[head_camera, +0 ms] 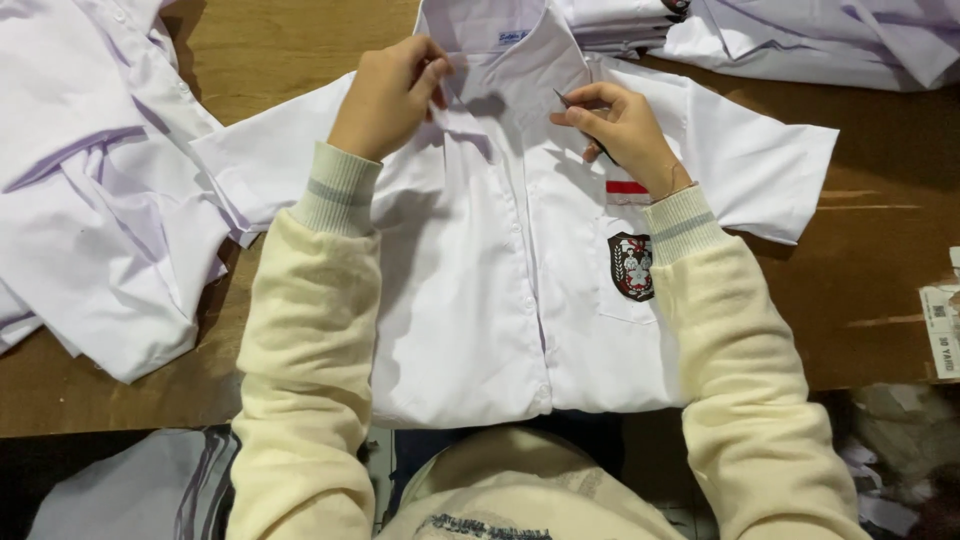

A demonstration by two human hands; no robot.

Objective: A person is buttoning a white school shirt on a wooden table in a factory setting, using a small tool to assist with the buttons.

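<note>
Both cream-sleeved forearms stretched forward over white school shirt [480, 300], which lies flat, front up, on wooden table [870, 260]. Crest badge [632, 266] on shirt's chest pocket, just beside right wrist. Left hand [388, 95] curled, fingertips pinching shirt's collar edge. Right hand [622, 128] half-closed at placket near collar, thumb and forefinger pinching small dark tool [563, 98]. Loose white shirts [100, 200] heaped left of school shirt; folded ones [800, 40] beyond it.

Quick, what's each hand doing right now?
Left hand: closed, pinching the white shirt collar.
Right hand: closed, holding a thin dark tool.
</note>
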